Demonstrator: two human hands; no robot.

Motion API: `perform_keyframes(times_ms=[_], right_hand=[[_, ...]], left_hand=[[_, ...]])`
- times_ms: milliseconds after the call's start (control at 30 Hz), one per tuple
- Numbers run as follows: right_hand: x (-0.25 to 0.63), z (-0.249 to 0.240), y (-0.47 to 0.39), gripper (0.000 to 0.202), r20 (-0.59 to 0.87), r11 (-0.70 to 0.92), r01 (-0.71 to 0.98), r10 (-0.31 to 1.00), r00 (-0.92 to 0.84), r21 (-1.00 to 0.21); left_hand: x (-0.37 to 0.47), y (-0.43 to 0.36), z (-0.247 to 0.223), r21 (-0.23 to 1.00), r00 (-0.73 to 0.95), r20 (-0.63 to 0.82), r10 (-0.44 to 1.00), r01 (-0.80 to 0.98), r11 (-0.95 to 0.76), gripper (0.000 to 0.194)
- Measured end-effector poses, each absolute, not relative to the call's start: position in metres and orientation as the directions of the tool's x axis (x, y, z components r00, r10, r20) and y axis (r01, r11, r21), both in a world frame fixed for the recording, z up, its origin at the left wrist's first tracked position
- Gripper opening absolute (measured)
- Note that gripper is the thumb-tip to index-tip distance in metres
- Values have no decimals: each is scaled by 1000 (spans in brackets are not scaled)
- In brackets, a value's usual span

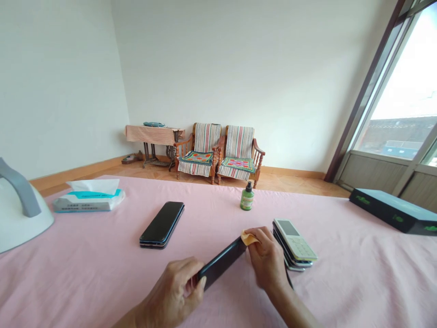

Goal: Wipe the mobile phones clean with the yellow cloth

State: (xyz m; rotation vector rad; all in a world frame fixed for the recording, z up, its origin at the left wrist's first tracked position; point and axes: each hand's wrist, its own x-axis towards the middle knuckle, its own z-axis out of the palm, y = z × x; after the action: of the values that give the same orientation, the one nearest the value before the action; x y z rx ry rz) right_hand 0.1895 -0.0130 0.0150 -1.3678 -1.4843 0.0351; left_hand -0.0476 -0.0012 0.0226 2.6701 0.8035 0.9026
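Observation:
A dark smartphone (pixel 223 264) is tilted above the pink cloth, its near left end gripped by my left hand (pixel 175 289). My right hand (pixel 268 257) pinches a small yellow cloth (pixel 248 238) against the phone's far right end. Just right of that hand lies a stack of phones, topped by a white keypad phone (pixel 295 239). Another stack of smartphones (pixel 162 223), black screen up, rests to the left. A small green bottle (pixel 247 199) with a black cap stands upright beyond my right hand.
A pink tablecloth (pixel 102 269) covers the table. At its left are a tissue pack (pixel 90 200) and a white object with a grey handle (pixel 20 209); a black box (pixel 392 212) lies far right. Two wooden chairs (pixel 239 150) and a sewing-machine table (pixel 153 135) stand beyond.

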Motion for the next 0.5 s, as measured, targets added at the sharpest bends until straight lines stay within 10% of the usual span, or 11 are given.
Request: perform_keyframes(times_ms=[233,500], right_hand=[[151,15,-29,25,632,462,646,774,41,-607],[194,18,-12,18,666,320,719,700,260,-617]], left_hand=[[-45,-1,18,382,620,476,624,494,-782,17],[-51,3,25,417,658,451,603,442,-794,21]])
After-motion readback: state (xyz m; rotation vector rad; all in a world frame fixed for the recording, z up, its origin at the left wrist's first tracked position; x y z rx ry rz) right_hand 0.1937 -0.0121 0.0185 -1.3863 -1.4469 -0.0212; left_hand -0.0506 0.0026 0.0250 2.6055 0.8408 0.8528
